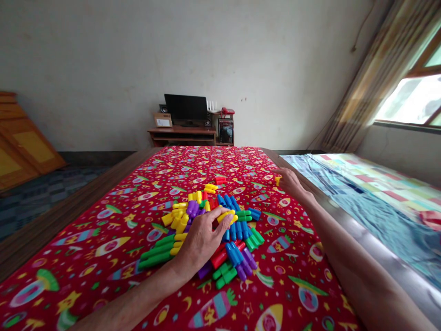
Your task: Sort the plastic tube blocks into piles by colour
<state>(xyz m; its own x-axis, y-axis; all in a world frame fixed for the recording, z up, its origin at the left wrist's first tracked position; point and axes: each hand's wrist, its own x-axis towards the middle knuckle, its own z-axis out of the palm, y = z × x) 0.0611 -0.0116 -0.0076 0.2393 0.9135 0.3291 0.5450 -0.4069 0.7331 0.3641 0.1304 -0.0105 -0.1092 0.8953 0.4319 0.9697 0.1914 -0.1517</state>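
Note:
A pile of bullet-shaped plastic building blocks, in yellow, purple, blue, green and red, lies on a red patterned cloth. My left hand reaches over the middle of the pile, thumb and fingers pinching a yellow block. Just right of it are blue blocks and a green block. Long green blocks lie to the left of that wrist. Out at the cloth's right edge is my right hand, closed on a small yellow block at its fingertips; part of its grip is hidden.
A red block and a yellow block lie beyond the pile. Dark wood borders the cloth, with a bed under a blue sheet to the right. Against the far wall stands a desk with a monitor.

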